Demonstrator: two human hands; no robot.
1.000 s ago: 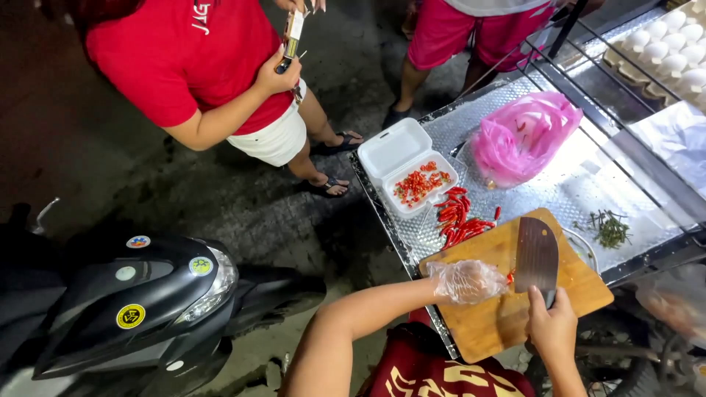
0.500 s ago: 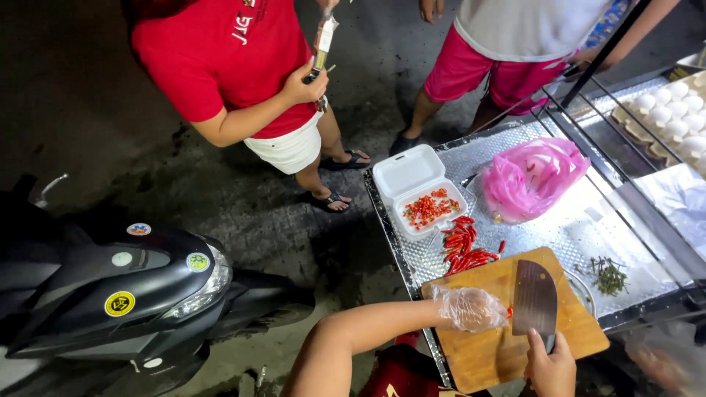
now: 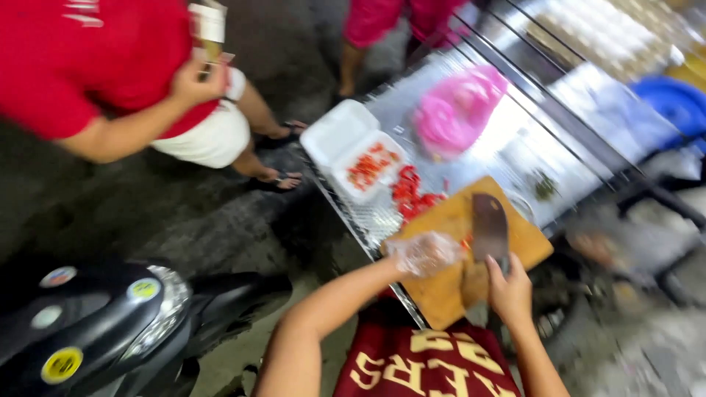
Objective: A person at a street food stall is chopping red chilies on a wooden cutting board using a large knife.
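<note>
My right hand (image 3: 510, 290) grips the handle of a broad cleaver (image 3: 490, 228) whose blade stands on a wooden cutting board (image 3: 448, 283). My left hand (image 3: 425, 253), inside a clear plastic glove, rests on the board just left of the blade, by a few red chilli bits. A heap of red chillies (image 3: 409, 194) lies on the metal table (image 3: 371, 219) beyond the board. A white foam box (image 3: 351, 151) holds chopped red pieces (image 3: 368, 166). The frame is motion-blurred.
A pink plastic bag (image 3: 456, 110) lies on the table behind the chillies. A person in a red top (image 3: 95, 66) and another in pink shorts (image 3: 382, 18) stand close by. A black scooter (image 3: 110, 323) is parked at lower left. A blue tub (image 3: 680, 103) at right.
The view has swung and tilted, and the board and table sit more to the centre. My hands stay on the board with the cleaver upright beside the gloved hand.
</note>
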